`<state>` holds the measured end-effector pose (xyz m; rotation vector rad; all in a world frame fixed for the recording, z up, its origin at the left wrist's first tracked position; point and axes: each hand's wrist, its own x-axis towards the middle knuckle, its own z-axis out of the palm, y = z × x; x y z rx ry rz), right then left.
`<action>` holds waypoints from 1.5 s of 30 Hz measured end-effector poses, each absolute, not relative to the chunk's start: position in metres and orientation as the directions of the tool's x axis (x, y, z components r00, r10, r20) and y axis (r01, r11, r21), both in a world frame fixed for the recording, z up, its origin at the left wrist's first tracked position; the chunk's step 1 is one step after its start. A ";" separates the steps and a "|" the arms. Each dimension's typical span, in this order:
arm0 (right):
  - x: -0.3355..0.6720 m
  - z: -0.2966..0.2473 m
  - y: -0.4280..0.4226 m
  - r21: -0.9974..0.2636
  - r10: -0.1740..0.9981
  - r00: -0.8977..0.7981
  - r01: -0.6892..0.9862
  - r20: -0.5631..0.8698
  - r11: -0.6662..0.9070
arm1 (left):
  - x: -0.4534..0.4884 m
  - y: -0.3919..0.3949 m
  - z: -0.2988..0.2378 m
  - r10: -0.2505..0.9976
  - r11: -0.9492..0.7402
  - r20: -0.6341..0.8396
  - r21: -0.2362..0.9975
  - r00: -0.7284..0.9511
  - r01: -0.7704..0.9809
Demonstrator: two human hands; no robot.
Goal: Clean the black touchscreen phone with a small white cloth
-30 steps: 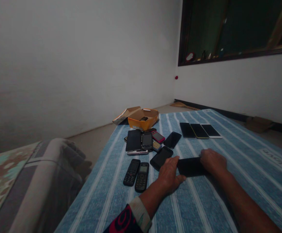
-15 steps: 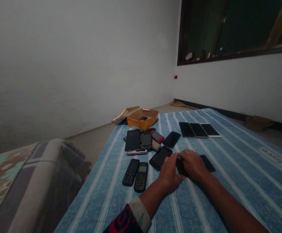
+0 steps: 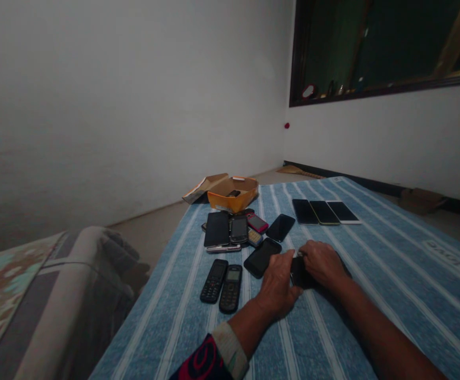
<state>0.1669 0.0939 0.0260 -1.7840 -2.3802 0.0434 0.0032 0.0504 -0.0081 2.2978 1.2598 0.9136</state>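
Observation:
A black smartphone (image 3: 300,274) lies nearly flat on the striped cloth between my two hands. My left hand (image 3: 276,282) has its thumb and fingers closed at the phone's left edge. My right hand (image 3: 322,262) curls over its upper right part, hiding that side. Another dark smartphone (image 3: 347,268) is mostly covered by my right hand, with only a bit of its edge showing. Just left of my left hand rests a black smartphone (image 3: 260,258), with one more black smartphone (image 3: 280,228) behind it.
Two keypad phones (image 3: 230,289) lie side by side at the left. Behind them is a pile of phones (image 3: 216,230), then an open orange box (image 3: 232,202). Three large phones (image 3: 324,212) stand in a row at the back right. A covered seat (image 3: 75,295) is beside the bed.
The phone between my hands has gone from tilted to nearly flat and shifted slightly right. My right hand has moved right, covering more of the other phone.

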 end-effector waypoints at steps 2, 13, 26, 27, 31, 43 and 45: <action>0.174 0.029 0.096 -0.074 0.973 -0.209 0.974 0.093 0.216 | 0.003 0.050 -0.012 0.838 -0.546 0.380 0.562 0.392 0.621; 0.159 0.027 0.092 -0.245 0.925 -0.351 0.893 0.148 0.378 | 0.005 0.049 -0.003 0.782 -0.623 0.449 0.534 0.433 0.571; 0.201 0.032 0.109 -0.205 0.987 -0.163 0.966 0.005 0.161 | 0.001 0.051 -0.016 0.775 -0.631 0.423 0.500 0.469 0.593; 0.205 0.032 0.111 -0.205 0.989 -0.147 0.968 -0.006 0.143 | 0.001 0.051 -0.017 0.784 -0.620 0.408 0.511 0.467 0.596; 0.221 0.028 0.116 -0.229 0.997 -0.074 0.971 -0.008 0.070 | 0.001 0.049 -0.014 0.813 -0.580 0.355 0.561 0.462 0.590; 0.226 0.031 0.108 -0.141 0.999 0.026 0.990 0.023 -0.022 | 0.002 0.047 0.002 0.837 -0.534 0.292 0.620 0.463 0.575; 0.216 0.032 0.105 -0.077 0.999 -0.001 0.997 0.035 0.003 | 0.003 0.047 0.003 0.842 -0.526 0.285 0.622 0.458 0.580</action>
